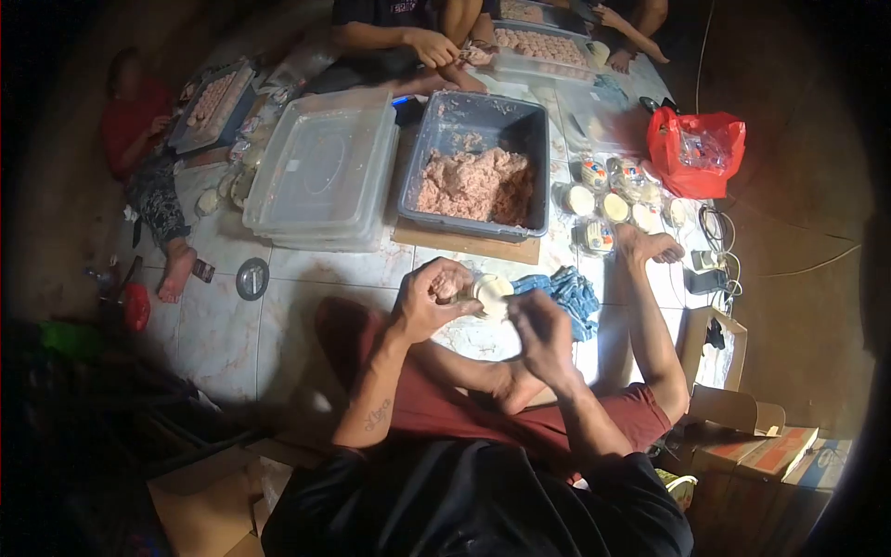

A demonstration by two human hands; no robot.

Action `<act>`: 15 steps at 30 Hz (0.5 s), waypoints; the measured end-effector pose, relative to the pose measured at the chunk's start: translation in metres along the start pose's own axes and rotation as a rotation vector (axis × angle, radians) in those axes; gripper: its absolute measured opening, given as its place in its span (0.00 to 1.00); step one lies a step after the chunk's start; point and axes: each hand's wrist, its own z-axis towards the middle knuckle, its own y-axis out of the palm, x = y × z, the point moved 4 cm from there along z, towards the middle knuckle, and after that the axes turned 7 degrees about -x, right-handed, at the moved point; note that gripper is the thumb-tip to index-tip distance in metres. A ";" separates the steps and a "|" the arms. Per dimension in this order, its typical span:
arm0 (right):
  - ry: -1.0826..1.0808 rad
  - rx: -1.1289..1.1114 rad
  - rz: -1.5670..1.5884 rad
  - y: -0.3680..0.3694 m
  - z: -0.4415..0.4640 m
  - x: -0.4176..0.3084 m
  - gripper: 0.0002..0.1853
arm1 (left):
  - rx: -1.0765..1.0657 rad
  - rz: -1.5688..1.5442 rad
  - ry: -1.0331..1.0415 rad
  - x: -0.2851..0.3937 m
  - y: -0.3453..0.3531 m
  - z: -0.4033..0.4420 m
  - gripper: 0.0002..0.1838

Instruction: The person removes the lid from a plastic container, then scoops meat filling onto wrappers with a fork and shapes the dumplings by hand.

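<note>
My left hand [432, 303] curls round a lump of pinkish filling [449, 284], its thumb reaching to a stack of round pale wrappers [493, 291]. My right hand [543, 334] is at the right edge of that stack, its fingers bent together; whether it pinches a wrapper is too small to tell. Beyond my hands stands a dark grey tub [416, 186] with a mound of pink minced filling [475, 186] in it. A crumpled blue cloth [574, 299] lies on the tiles just right of my right hand.
Stacked clear lidded boxes [320, 172] stand left of the tub. Wrapper packs [599, 236] and a red plastic bag [696, 153] lie to the right. Co-workers sit beyond and at left, near trays of shaped pieces [541, 46]. Cardboard boxes [756, 455] are at lower right.
</note>
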 end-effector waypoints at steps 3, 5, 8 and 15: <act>-0.020 -0.014 -0.090 0.002 0.004 0.000 0.03 | -0.061 0.025 -0.149 -0.017 0.004 0.000 0.16; -0.007 -0.092 -0.209 0.011 0.006 0.006 0.05 | -0.071 0.202 -0.193 -0.024 0.011 0.002 0.19; -0.011 0.110 0.057 -0.004 0.003 0.006 0.06 | -0.040 -0.036 0.061 -0.012 -0.008 -0.003 0.20; 0.009 0.055 -0.385 -0.024 0.037 0.034 0.07 | -0.041 0.049 -0.180 -0.069 -0.024 -0.011 0.21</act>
